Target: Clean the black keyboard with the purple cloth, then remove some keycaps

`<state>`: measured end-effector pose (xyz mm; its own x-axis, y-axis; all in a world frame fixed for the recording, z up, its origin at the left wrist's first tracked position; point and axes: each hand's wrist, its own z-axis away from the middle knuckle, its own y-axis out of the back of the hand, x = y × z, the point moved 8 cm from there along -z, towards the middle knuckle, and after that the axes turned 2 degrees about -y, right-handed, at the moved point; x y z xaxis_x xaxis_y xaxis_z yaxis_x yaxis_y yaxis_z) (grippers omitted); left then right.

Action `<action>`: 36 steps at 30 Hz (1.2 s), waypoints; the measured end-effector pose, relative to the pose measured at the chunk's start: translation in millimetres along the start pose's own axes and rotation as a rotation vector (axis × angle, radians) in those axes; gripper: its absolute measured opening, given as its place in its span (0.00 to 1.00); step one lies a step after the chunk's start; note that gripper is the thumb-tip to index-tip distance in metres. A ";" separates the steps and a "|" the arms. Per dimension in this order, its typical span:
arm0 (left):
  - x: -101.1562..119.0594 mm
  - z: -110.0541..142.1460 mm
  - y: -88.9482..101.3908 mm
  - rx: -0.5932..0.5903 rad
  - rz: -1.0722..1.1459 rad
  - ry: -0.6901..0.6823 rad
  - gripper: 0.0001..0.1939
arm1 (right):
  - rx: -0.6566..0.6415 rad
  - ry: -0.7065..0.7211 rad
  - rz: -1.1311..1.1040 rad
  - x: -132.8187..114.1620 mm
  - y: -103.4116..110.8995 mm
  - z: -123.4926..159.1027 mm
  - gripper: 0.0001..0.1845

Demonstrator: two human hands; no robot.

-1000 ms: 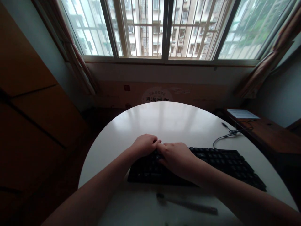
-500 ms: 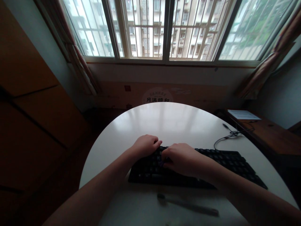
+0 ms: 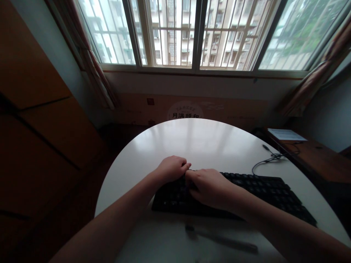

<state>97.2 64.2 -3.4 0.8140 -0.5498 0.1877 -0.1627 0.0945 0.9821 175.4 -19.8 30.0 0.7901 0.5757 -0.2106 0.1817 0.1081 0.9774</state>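
Observation:
A black computer keyboard (image 3: 263,188) lies on the white round table. My left hand (image 3: 173,168) is closed at the keyboard's back left edge, its fingers curled over that edge and the thumb stretched toward the right. Over the left half of the keys, my right hand (image 3: 208,185) is closed in a pinch. What its fingertips hold is hidden in shadow. The two hands are almost touching. Nearer to me lies a slim dark stick (image 3: 227,241) with a black end, blurred, its kind unclear.
The white table (image 3: 192,138) has a rounded far edge. A thin black cable (image 3: 270,157) runs coiled from the keyboard's back to the right. Beyond it stands a brown desk (image 3: 315,157) with a white paper (image 3: 286,134). A barred window (image 3: 197,36) is ahead, a wooden cabinet (image 3: 33,128) at left.
My right hand has moved slightly left and away from me, closer to my left hand. A purple bit seen at its fingertips before is now barely visible. The view has shifted slightly.

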 end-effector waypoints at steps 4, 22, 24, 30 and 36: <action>0.3 -0.4 -0.3 0.008 0.009 -0.008 0.22 | 0.011 -0.050 0.018 2.1 -3.8 -3.0 0.07; 2.9 2.4 3.8 -0.021 0.029 0.018 0.23 | -0.262 0.048 -0.166 33.3 82.4 64.2 0.05; 2.5 2.1 3.0 -0.026 0.022 0.019 0.22 | -0.305 0.079 -0.292 25.5 97.9 81.9 0.10; 1.8 1.8 1.4 -0.027 -0.005 0.015 0.23 | -0.435 0.117 -0.394 1.2 78.6 90.5 0.10; 2.9 2.9 4.1 -0.005 0.002 0.008 0.23 | -0.104 0.071 -0.250 14.4 15.2 51.1 0.12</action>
<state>97.3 60.6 1.1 0.8179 -0.5432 0.1896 -0.1612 0.1000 0.9818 219.5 -51.3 40.8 0.6847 0.5755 -0.4473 0.3018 0.3347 0.8927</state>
